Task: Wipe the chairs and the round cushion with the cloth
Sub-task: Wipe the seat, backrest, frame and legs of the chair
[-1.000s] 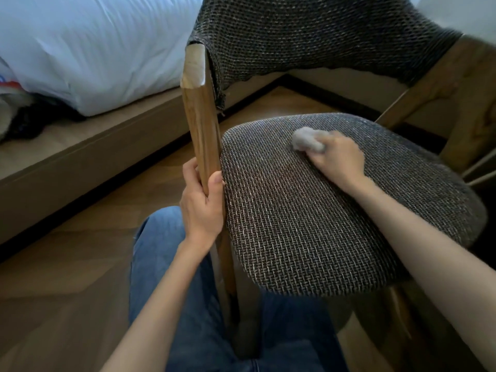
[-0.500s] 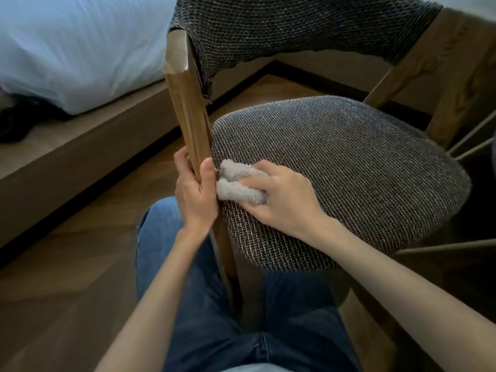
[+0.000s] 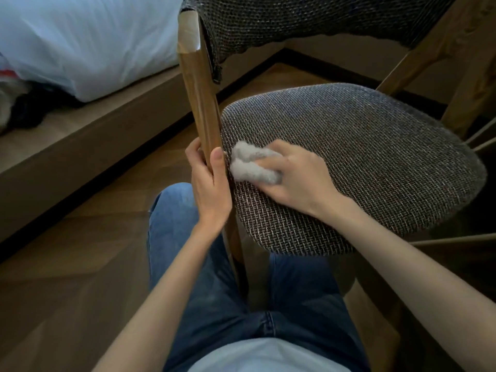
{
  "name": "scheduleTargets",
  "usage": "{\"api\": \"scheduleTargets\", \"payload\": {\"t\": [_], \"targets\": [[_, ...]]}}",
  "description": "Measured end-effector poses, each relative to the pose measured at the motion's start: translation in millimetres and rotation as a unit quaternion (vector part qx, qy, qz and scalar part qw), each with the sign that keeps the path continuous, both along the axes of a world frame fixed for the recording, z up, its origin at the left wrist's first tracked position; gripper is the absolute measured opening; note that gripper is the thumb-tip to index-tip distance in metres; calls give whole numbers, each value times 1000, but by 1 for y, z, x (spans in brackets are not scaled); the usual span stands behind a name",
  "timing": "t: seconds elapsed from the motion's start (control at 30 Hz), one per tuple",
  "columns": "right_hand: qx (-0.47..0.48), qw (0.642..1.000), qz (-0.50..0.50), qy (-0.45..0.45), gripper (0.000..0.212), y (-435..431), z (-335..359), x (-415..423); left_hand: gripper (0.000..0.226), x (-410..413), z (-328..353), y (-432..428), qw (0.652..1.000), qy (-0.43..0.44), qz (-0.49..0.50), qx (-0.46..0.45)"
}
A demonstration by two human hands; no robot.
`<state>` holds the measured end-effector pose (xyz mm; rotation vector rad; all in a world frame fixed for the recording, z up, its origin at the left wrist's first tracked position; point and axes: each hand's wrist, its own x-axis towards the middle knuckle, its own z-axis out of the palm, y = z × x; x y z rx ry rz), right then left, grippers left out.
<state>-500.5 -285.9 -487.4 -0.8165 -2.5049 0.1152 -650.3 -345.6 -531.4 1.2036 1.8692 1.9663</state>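
Left hand (image 3: 210, 189) grips the wooden chair post (image 3: 200, 103); right hand (image 3: 298, 178) clutches the bunched grey cloth (image 3: 248, 165) — pressed on the woven seat (image 3: 362, 157), at its edge beside the post; bed (image 3: 80, 36) behind.

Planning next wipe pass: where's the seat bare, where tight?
Bare: the seat cushion from the right hand out to its far and right rims; also the strip along its near rim. Tight: the left edge, where the cloth sits beside the left hand gripping the wooden post.
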Motion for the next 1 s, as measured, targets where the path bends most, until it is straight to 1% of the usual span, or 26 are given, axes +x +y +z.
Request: {"api": "scheduleTargets", "payload": {"t": [0.03, 0.07, 0.1, 0.13, 0.2, 0.27, 0.33, 0.43, 0.53, 0.63, 0.7, 0.8, 0.83, 0.9, 0.97, 1.0], "targets": [[-2, 1000, 20, 6, 34, -11, 1, 8, 41, 5, -2, -3, 1000, -20, -2, -3], [-2, 999, 37, 7, 34, -20, 2, 16, 37, 11, -3, -8, 999, -33, 1, 1], [2, 999, 50, 6, 33, -27, 3, 22, 38, 15, -3, -13, 999, -26, 21, 9], [10, 998, 61, 4, 31, -32, 3, 28, 40, 20, -3, -17, 998, 3, 52, 20], [37, 996, 78, 3, 29, -39, 2, 35, 39, 26, -3, -24, 989, 92, 104, 48], [70, 992, 100, 4, 27, -44, 0, 41, 36, 28, 0, -28, 977, 161, 115, 76], [87, 988, 127, -2, 25, -47, -4, 47, 33, 28, 4, -30, 972, 210, 79, 75], [86, 985, 149, -9, 21, -50, -8, 61, 27, 28, 10, -29, 959, 278, -2, 57], [93, 985, 141, 11, 20, -52, -14, 79, 23, 31, 21, -21, 944, 314, -98, 11], [113, 990, 77, 42, 19, -52, -21, 102, 26, 40, 32, -11, 922, 332, -194, -46], [125, 990, 15, 66, 17, -49, -26, 116, 30, 49, 38, -5, 903, 353, -234, -75], [144, 981, -95, 94, 17, -43, -31, 149, 37, 67, 43, 6, 864, 397, -285, -120], [146, 975, -139, 92, 18, -41, -33, 161, 38, 72, 44, 9, 853, 411, -293, -132], [130, 957, -242, 92, 25, -35, -33, 178, 40, 79, 43, 15, 841, 426, -298, -148], [92, 932, -328, 122, 27, -33, -31, 180, 40, 82, 42, 20, 839, 428, -295, -159], [82, 923, -351, 137, 25, -36, -29, 173, 40, 83, 42, 22, 841, 427, -290, -164]]}}
